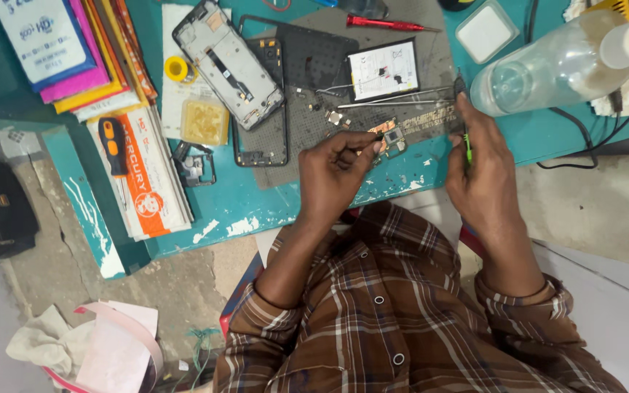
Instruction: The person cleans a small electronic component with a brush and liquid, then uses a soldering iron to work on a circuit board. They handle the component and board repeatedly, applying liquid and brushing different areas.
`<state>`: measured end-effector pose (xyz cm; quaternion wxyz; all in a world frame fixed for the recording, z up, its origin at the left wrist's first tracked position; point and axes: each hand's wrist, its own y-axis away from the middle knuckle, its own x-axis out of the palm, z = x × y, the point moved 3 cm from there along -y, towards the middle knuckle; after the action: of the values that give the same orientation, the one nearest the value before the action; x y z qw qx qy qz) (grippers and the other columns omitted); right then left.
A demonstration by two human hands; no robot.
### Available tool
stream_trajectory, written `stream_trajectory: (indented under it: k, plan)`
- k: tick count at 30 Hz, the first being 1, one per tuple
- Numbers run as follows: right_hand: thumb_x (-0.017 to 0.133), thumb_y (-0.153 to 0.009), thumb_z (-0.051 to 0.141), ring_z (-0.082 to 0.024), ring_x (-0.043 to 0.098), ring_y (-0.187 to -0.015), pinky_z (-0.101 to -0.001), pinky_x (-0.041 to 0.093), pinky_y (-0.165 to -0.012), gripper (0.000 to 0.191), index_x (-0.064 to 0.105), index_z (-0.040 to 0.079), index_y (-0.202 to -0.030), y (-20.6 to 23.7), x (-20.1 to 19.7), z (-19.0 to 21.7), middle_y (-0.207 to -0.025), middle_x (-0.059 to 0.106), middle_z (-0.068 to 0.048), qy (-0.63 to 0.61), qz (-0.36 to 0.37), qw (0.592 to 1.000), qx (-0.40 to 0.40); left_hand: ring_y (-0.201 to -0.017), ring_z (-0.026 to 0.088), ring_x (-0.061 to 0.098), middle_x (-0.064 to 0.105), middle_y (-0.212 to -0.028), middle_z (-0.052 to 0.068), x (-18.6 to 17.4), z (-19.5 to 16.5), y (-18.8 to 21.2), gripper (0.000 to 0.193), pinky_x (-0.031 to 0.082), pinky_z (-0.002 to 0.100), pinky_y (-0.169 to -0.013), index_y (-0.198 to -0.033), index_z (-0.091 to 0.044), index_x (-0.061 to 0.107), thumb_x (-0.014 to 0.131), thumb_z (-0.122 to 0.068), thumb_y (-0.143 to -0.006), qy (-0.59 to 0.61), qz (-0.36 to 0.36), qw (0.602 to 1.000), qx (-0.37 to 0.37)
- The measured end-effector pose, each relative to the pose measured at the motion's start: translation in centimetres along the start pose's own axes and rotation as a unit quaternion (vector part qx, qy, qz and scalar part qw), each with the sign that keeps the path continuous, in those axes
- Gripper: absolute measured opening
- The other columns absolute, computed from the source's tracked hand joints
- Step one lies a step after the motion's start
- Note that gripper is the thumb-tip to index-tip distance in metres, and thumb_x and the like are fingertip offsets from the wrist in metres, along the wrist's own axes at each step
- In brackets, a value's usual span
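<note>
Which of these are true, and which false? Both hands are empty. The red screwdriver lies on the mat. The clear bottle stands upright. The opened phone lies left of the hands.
1. Both hands are empty: false. The left hand pinches a small circuit board; the right hand holds a green tool.
2. The red screwdriver lies on the mat: true.
3. The clear bottle stands upright: false, it lies on its side.
4. The opened phone lies left of the hands: true.

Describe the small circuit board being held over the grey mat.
The small circuit board looks like a phone part: a coppery-gold piece with a dark square component and silvery bits. It sits at the front edge of the grey mat, and the left hand pinches its left end. The right hand, beside it, holds a green-handled tool.
</note>
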<state>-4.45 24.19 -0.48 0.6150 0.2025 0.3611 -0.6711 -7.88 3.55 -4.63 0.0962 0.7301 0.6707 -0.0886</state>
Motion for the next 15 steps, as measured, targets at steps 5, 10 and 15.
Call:
stream_trajectory:
  k: [5, 10, 15]
  plan:
    - [0.052, -0.092, -0.016, -0.046, 0.06, -0.124, -0.0474, 0.049, -0.107, 0.059, 0.05, -0.005, -0.15, -0.5, 0.7, 0.2, -0.14, 0.057, -0.031, 0.013, -0.005, 1.0, 0.005, -0.064, 0.014, 0.069, 0.077, -0.108, 0.014, -0.8, -1.3, 0.3, 0.024, 0.056, 0.027, -0.057, -0.111, -0.002, 0.076, 0.08, -0.008, -0.088, -0.102, -0.034, 0.992, 0.068]
    - [0.055, -0.087, -0.02, -0.049, 0.053, -0.124, -0.0514, 0.045, -0.11, 0.061, 0.054, -0.01, -0.148, -1.8, 1.9, 0.2, -0.148, 0.049, -0.038, 0.093, 0.017, 0.995, -0.021, -0.093, 0.018, 0.078, 0.078, -0.107, 0.012, -2.7, -1.5, 3.9, 0.017, 0.063, 0.029, -0.078, -0.113, -0.003, 0.075, 0.075, -0.001, -0.096, -0.117, -0.082, 0.976, 0.164]
    - [0.059, -0.078, -0.022, -0.049, 0.049, -0.132, -0.0498, 0.045, -0.114, 0.065, 0.059, -0.015, -0.143, -3.4, 3.4, -0.4, -0.154, 0.042, -0.04, 0.153, 0.018, 0.987, -0.048, -0.084, 0.017, 0.078, 0.079, -0.099, 0.011, -5.1, 0.4, 5.3, 0.014, 0.061, 0.027, -0.069, -0.103, -0.005, 0.076, 0.082, -0.002, -0.092, -0.112, -0.137, 0.974, 0.142]
